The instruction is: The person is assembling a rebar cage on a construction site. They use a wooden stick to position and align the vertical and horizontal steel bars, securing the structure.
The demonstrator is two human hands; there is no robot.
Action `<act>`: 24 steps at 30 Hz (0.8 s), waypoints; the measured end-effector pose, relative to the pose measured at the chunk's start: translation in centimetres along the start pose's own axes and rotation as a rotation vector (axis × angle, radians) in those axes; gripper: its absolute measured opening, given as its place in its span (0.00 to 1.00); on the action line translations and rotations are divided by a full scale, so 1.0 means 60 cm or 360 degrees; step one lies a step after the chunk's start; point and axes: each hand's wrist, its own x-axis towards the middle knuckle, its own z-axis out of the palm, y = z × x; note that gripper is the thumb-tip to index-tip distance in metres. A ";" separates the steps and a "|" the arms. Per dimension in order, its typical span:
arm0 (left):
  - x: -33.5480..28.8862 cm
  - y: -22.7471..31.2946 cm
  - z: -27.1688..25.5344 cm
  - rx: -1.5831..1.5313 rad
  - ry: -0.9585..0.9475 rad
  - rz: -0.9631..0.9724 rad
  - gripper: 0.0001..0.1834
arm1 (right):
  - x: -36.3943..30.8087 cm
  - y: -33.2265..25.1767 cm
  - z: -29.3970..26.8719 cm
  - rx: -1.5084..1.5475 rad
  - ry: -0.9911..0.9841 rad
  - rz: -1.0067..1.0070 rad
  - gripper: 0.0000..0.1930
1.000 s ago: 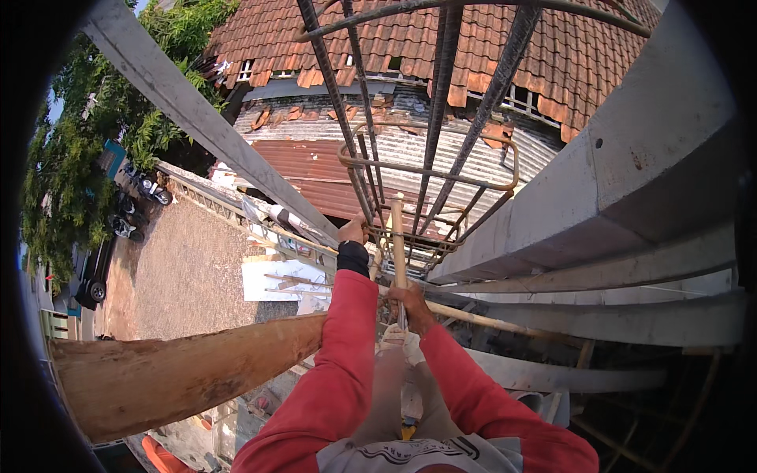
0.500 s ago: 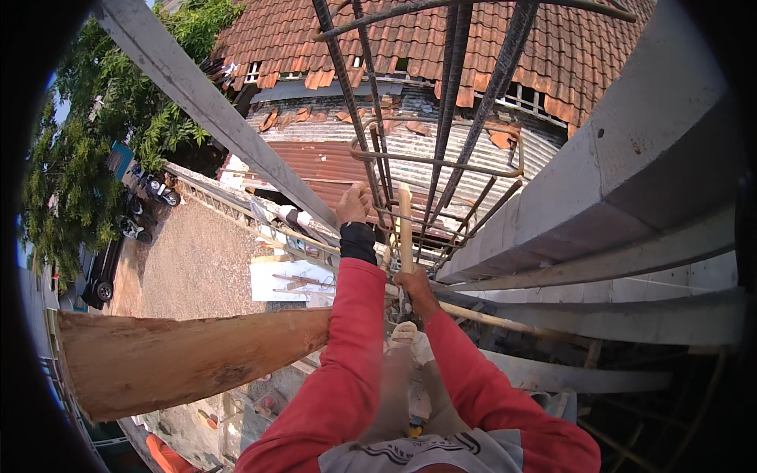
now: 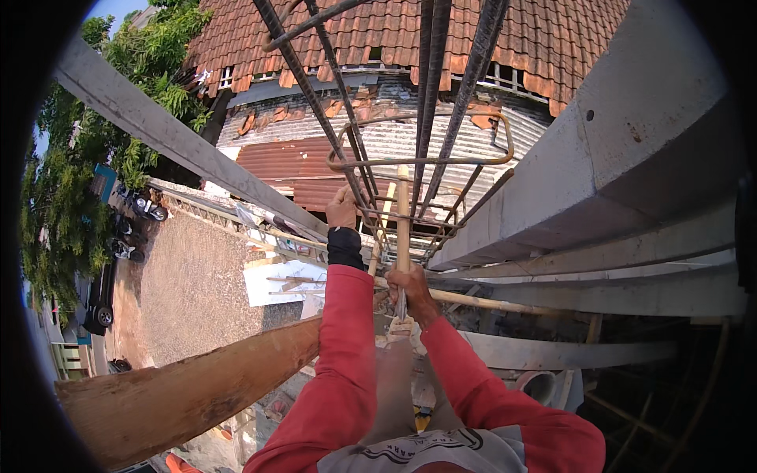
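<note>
My left hand point(image 3: 341, 209), with a black band at the wrist, is closed at the left side of an upright rebar cage point(image 3: 428, 102), around one of its steel bars. My fingers partly hide the grip. Lower and to the right, my right hand point(image 3: 410, 285) wraps the lower part of a pale wooden stick point(image 3: 403, 217) that stands beside the cage's bars. The stick's top reaches a bent steel stirrup point(image 3: 426, 161). Below the right fist shows a narrow grey piece point(image 3: 401, 304); whether it joins the stick I cannot tell.
A rough wooden plank point(image 3: 189, 382) juts out at the left. A concrete-coloured beam point(image 3: 544, 189) runs along the right. A bamboo pole point(image 3: 505, 303) crosses below my hands. Far below lie a paved yard point(image 3: 197, 276), a corrugated roof point(image 3: 292, 162) and a tiled roof point(image 3: 331, 39).
The view has shifted, moving the cage and plank leftward in the picture. The stick's top has come up to the stirrup, with my right hand still around it. My left hand keeps its hold.
</note>
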 end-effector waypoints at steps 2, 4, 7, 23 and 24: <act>0.002 0.003 -0.005 -0.0069 -0.0064 0.0035 0.12 | -0.013 0.024 0.002 -0.0399 0.0145 -0.0131 0.10; 0.004 0.006 -0.009 0.0054 0.0024 0.0039 0.12 | -0.062 0.061 -0.032 -0.0503 -0.0008 0.0120 0.09; 0.003 0.003 -0.009 0.0040 0.0052 -0.0023 0.13 | -0.147 0.122 -0.084 -0.0494 -0.0044 0.0203 0.08; -0.009 -0.010 -0.009 -0.0110 0.0036 -0.0119 0.11 | -0.058 -0.081 -0.092 0.0347 -0.0131 -0.0325 0.09; -0.020 -0.011 -0.014 -0.0113 0.0090 -0.0197 0.11 | -0.056 -0.082 -0.080 0.0083 -0.0044 -0.0458 0.09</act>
